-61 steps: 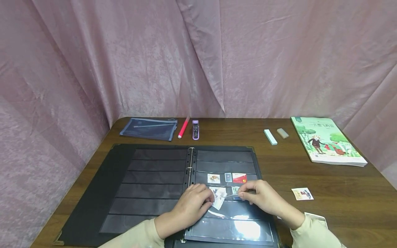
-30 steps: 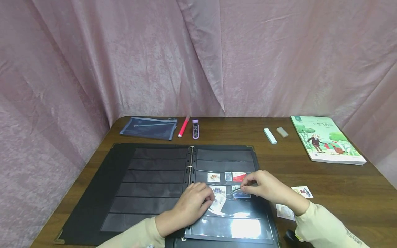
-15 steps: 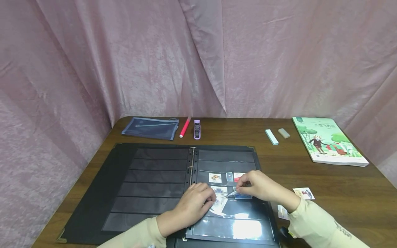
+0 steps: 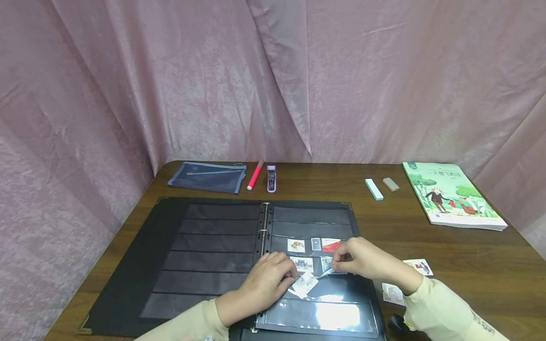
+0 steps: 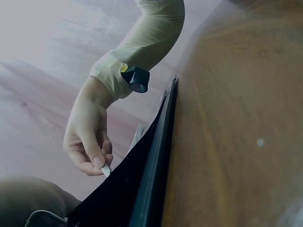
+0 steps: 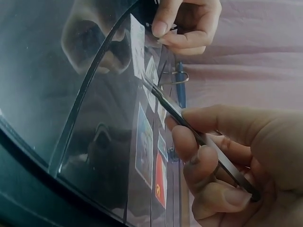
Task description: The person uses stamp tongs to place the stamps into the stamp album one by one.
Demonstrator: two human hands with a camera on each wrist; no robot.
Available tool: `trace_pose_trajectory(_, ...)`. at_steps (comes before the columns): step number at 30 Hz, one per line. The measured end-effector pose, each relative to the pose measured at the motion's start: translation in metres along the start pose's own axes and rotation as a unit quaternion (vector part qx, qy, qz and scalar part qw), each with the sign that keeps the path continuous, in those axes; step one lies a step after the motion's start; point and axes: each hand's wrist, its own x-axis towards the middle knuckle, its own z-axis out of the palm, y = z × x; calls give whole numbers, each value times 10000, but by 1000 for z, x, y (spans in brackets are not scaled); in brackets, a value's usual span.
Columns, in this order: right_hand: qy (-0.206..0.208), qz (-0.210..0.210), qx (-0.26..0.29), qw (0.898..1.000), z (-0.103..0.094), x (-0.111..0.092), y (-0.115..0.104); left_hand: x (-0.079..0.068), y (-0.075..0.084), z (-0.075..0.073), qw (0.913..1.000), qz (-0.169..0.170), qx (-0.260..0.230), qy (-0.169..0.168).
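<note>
My right hand (image 4: 364,259) pinches metal tweezers (image 6: 176,112). Their tips meet the corner of a pale stamp (image 4: 305,285), which lies tilted over the right page of a black stamp album (image 4: 315,214). My left hand (image 4: 268,279) rests on that page by the rings, with thumb and forefinger at the lifted edge of a clear pocket strip (image 6: 78,113) beside the stamp. Just above the pale stamp, a row holds a building stamp (image 4: 301,264) and a blue-green stamp (image 4: 326,263) partly behind the right fingers. Higher up are a small blue stamp (image 4: 316,244) and a red stamp (image 4: 331,244).
Two loose stamps lie right of the album: a colourful one (image 4: 420,266) and a pale one (image 4: 393,294), partly behind the right forearm. Along the back are a mesh pouch (image 4: 209,177), red marker (image 4: 255,175), purple-cased item (image 4: 271,179), two small blocks (image 4: 374,189) and a green book (image 4: 454,196).
The pale stamp has shifted down from over the building stamp and turned, its right corner now at the tweezers. My right hand has moved about slightly; the left has stayed in place.
</note>
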Motion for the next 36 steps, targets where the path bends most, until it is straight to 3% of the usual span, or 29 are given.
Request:
trace_pose_trajectory(10, -298, 78, 339, 9990, -6, -3, 5, 0, 0, 0, 10000, -23, -56, -61)
trace_pose_trajectory(18, -43, -142, 208, 9997, -3, 5, 5, 0, 0, -1, 10000, -21, -3, -69)
trace_pose_trajectory(36, -393, -179, -5, 9991, -10, 0, 4, 1, 1, -1, 10000, -30, -6, -94)
